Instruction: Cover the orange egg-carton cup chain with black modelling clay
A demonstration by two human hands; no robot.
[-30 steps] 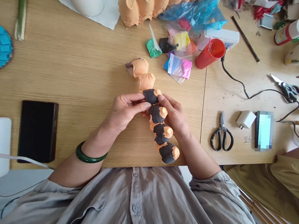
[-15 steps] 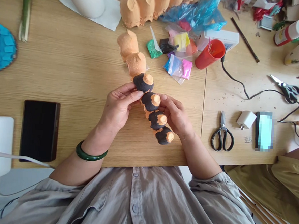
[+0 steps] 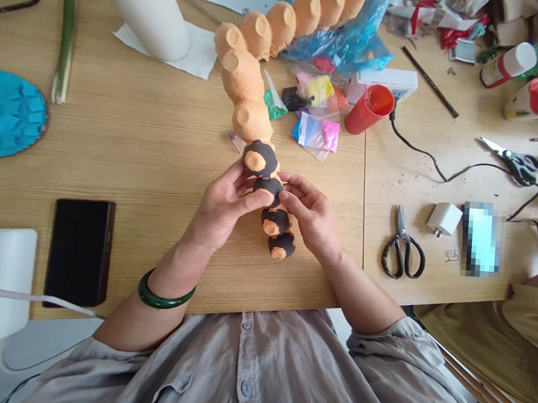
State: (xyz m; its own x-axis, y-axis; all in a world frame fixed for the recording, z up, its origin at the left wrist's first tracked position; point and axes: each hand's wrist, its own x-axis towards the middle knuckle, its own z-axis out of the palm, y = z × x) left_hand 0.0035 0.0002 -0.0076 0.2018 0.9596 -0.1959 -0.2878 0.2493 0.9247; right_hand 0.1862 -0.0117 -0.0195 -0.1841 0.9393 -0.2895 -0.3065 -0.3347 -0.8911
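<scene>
A long bumpy strip covered in orange clay [image 3: 250, 121] runs from between my hands toward the far side of the table. Its nearest several bumps are wrapped in black clay [image 3: 274, 219], with rounded orange tips showing. My left hand [image 3: 223, 205] grips the strip from the left, thumb across the second black bump and fingers partly hidden behind. From the right, my right hand [image 3: 311, 213] pinches the same part, thumb tip against the black clay. More orange bumps [image 3: 282, 26] curve off to the right at the back; whether they join the held part, I cannot tell.
Bagged coloured clay [image 3: 316, 131], a red cup [image 3: 370, 110] and a white power strip [image 3: 385, 84] lie beyond my right hand. Black-handled scissors [image 3: 402, 246], a charger [image 3: 445, 218] and a phone [image 3: 480, 239] lie right. A black tablet-like device [image 3: 79, 252] is left.
Both hands have turned the strip: its black bumps now line up more upright and their orange tips face toward me. My right thumb has moved onto the black clay. The whole view has shifted slightly.
</scene>
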